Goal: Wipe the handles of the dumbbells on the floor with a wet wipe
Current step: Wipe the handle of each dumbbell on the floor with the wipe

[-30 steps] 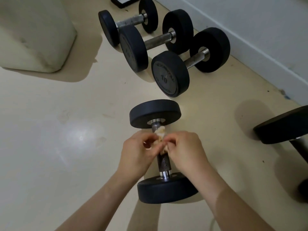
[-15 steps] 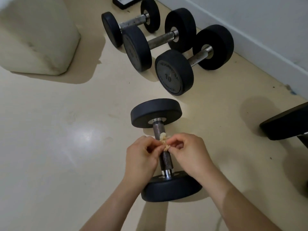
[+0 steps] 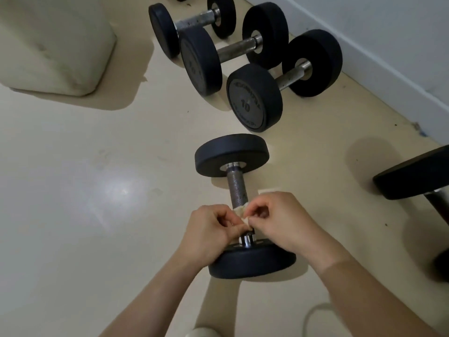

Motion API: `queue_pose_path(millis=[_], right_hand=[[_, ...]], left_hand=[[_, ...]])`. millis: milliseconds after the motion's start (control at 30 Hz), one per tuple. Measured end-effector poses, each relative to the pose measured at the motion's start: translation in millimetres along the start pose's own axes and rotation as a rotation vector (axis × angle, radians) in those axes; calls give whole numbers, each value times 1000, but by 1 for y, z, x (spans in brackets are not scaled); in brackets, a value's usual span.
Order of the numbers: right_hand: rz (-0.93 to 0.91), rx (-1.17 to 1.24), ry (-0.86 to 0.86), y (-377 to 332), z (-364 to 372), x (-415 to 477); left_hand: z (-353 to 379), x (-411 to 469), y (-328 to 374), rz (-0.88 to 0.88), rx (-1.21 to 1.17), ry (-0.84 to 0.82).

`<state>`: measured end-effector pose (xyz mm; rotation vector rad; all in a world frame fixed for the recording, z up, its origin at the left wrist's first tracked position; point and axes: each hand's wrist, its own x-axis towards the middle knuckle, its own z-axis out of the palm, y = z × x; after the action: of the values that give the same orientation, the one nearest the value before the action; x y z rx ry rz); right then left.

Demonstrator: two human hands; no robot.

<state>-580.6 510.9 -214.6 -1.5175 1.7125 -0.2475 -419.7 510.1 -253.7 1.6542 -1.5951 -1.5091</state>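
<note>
Head view, looking down at a cream floor (image 3: pixel 85 190). One black dumbbell (image 3: pixel 232 154) lies near centre, its knurled handle (image 3: pixel 237 188) running near to far. At the near end of that handle the left hand (image 3: pixel 206 234) and the right hand (image 3: pixel 284 222) each pinch a small crumpled wet wipe (image 3: pixel 240 211) with curled fingertips, holding it against the bar; whether it wraps fully round is unclear. Three more dumbbells (image 3: pixel 255 98) lie side by side farther off, by the white wall (image 3: pixel 388 45). A cut-off dumbbell (image 3: pixel 413 176) shows at right. A pale cushion-like block (image 3: pixel 53 45) sits far left.
</note>
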Motion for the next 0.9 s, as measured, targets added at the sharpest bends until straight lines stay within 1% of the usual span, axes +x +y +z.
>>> queue_pose_path(millis=[33, 67, 100, 133, 167, 200, 267, 300, 367, 467, 533, 600, 633, 733, 767, 800, 833, 867, 900], right_hand=[[26, -1, -48, 2, -1, -5], [41, 13, -76, 3, -2, -5], [45, 27, -63, 4, -2, -2], [42, 43, 2, 3, -1, 5], [36, 65, 102, 1, 1, 14], [29, 96, 201, -2, 3, 25], [-7, 122, 335, -10, 5, 41], [-32, 99, 339, -10, 5, 44], [-42, 39, 231, -5, 2, 34], [32, 32, 27, 4, -2, -1], [64, 59, -23, 5, -5, -11], [33, -13, 59, 5, -7, 1], [9, -39, 131, 3, -8, 10], [-49, -8, 306, -5, -7, 36], [-62, -32, 350, -5, -6, 40], [-58, -56, 360, -3, -6, 39], [-29, -63, 327, 0, -9, 33], [10, -61, 254, 6, -14, 23], [38, -82, 157, 12, -17, 12]], left_hand=[[-3, -1, 1, 4, 35, -86], [-6, -1, 3, 41, 106, -129], [-7, 4, 4, 117, 205, -118], [-6, 11, 6, 220, 314, -59], [-6, 20, 9, 320, 401, 26], [-5, 30, 12, 384, 451, 114], [-5, 47, 17, 418, 411, 238], [-4, 52, 17, 399, 349, 258], [-1, 42, 11, 308, 230, 214], [8, 10, 3, 148, 82, 2], [9, 7, 5, 127, 122, -78], [-1, 17, 14, 237, 300, -91], [-9, 21, 20, 307, 360, -26], [-36, 39, 33, 400, 305, 374], [-40, 47, 35, 401, 326, 400], [-42, 55, 37, 396, 370, 332], [-39, 63, 39, 400, 410, 224], [-34, 69, 41, 413, 438, 139], [-29, 72, 42, 438, 475, 114]])
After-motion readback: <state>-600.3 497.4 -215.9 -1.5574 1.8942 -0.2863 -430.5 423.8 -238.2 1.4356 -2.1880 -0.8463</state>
